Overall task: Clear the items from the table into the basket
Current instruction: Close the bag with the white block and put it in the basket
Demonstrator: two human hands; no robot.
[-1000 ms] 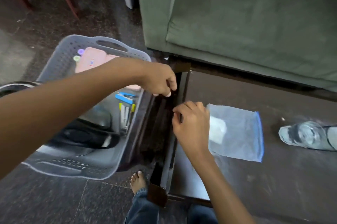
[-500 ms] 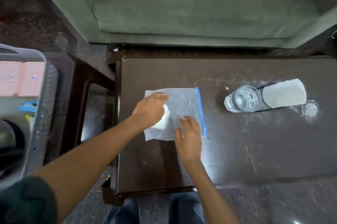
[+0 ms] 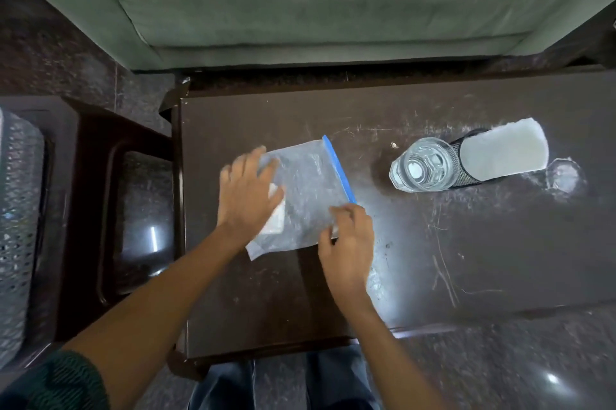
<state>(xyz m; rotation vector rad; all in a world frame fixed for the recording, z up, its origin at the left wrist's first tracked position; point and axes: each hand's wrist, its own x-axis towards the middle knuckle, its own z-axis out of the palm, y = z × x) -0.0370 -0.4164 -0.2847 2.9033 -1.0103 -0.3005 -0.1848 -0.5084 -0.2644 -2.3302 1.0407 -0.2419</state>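
Both hands had moved off the table's left edge onto the zip bag (image 3: 306, 196), so it looked like the next pickup. Left hand (image 3: 248, 199) lay spread flat on the bag's left side; right hand (image 3: 350, 239) pinched its near-right corner. Basket (image 3: 16, 226) sat well left of the bag, past the table (image 3: 466, 276) edge, nothing between. Glass (image 3: 420, 165) and mesh holder (image 3: 466, 162) stood right of the bag.

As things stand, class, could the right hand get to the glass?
Probably yes: the right hand rests on the bag's near corner, and only bare table lies between it and the glass.
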